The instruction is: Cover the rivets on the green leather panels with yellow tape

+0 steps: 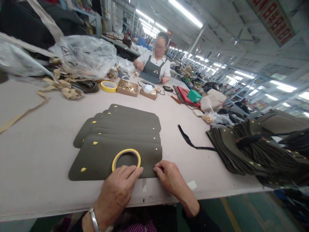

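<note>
Several dark olive panels lie overlapped in front of me, with bits of yellow tape at their left and small metal studs at their right. My left hand is closed on the near edge of a roll of yellow tape, which is over the nearest panel. At that panel's lower right corner, my right hand has thumb and forefinger pinched together. Whatever lies between those fingertips is too small or too hidden to make out.
A thick stack of olive panels and a black strap are on the right. Toward the back stand another yellow tape roll, a box of gold-coloured parts and a green box. A person works across the table.
</note>
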{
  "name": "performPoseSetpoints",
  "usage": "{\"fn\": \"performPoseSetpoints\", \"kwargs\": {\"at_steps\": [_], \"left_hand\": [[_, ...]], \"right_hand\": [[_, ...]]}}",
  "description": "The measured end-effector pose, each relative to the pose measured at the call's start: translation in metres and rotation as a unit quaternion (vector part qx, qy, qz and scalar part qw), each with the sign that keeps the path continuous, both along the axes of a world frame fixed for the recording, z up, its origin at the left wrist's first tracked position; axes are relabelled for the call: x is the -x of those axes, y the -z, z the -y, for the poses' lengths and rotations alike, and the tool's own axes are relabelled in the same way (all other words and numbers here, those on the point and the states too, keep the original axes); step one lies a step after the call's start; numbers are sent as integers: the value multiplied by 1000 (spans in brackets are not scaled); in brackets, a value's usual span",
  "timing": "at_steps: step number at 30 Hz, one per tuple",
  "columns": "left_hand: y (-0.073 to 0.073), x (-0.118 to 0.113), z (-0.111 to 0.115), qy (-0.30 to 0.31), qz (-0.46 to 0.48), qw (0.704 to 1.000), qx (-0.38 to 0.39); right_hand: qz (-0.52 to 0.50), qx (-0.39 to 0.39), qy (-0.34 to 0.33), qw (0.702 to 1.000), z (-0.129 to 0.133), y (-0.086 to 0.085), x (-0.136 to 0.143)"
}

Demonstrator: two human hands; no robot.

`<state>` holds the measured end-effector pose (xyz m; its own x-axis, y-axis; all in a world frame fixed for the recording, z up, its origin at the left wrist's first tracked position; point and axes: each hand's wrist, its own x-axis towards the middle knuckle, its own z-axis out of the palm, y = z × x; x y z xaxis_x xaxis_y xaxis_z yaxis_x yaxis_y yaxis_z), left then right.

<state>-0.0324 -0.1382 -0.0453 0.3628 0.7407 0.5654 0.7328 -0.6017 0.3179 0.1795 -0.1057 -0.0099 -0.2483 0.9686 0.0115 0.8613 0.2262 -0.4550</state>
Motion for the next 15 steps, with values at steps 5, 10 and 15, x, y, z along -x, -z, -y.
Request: {"fn": "performPoseSetpoints", "kwargs": {"at_steps": [5, 10, 15], "left_hand": [[-22, 9, 2, 51, 112, 992, -13], [-28, 9, 12, 7, 108, 994, 14], [-27, 4, 17, 4, 75, 997, -13]], "right_hand": [[-13, 32, -23, 999, 22, -7, -1], [-178, -67, -46, 981, 36, -17, 10], [-207, -160, -152, 953, 36, -24, 27]]}}
